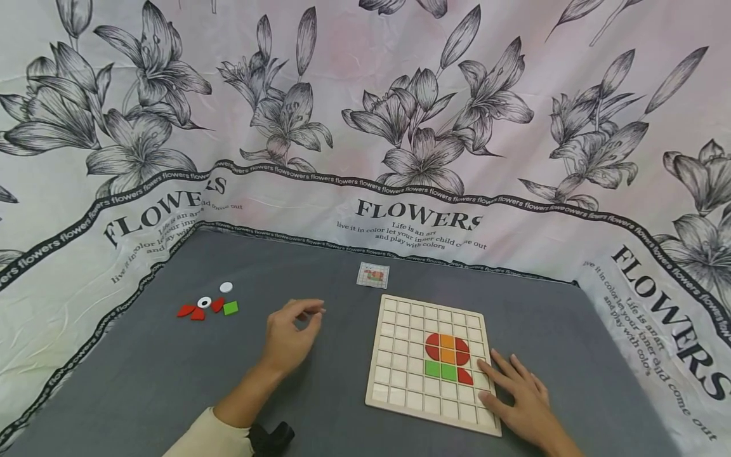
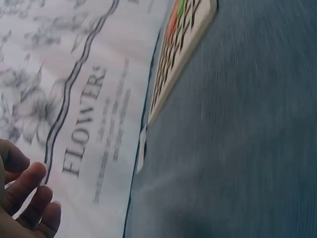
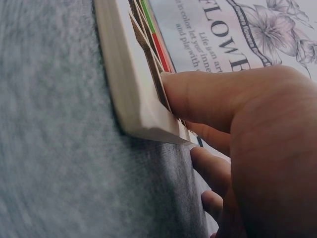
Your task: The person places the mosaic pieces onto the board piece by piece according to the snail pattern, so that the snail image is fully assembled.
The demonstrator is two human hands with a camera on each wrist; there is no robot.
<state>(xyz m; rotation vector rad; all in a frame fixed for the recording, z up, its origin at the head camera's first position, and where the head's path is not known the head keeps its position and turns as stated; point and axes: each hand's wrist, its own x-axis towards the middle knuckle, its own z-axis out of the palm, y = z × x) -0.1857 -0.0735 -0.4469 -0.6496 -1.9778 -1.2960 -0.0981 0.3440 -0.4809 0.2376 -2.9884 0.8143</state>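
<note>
The gridded wooden board (image 1: 400, 363) lay toward the bench's (image 1: 325, 393) right edge.
It looked light and stiff, best held by its rim; the green square tile (image 1: 230, 308) near the left edge seemed slick, best pinched edgewise. The left hand (image 1: 290, 338) hung loosely curled, apparently empty; the right hand (image 1: 523, 396), fingers spread, rested on the board.

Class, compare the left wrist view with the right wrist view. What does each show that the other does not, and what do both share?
Only the left wrist view shows the left hand, apart from the gridded board, and a thin pale item, probably the small card.

Only the right wrist view shows the right hand, its thumb over the board's edge.

Both share part of the board, with red and green pieces, the grey cloth and the "FLOWERS" fabric.
</note>
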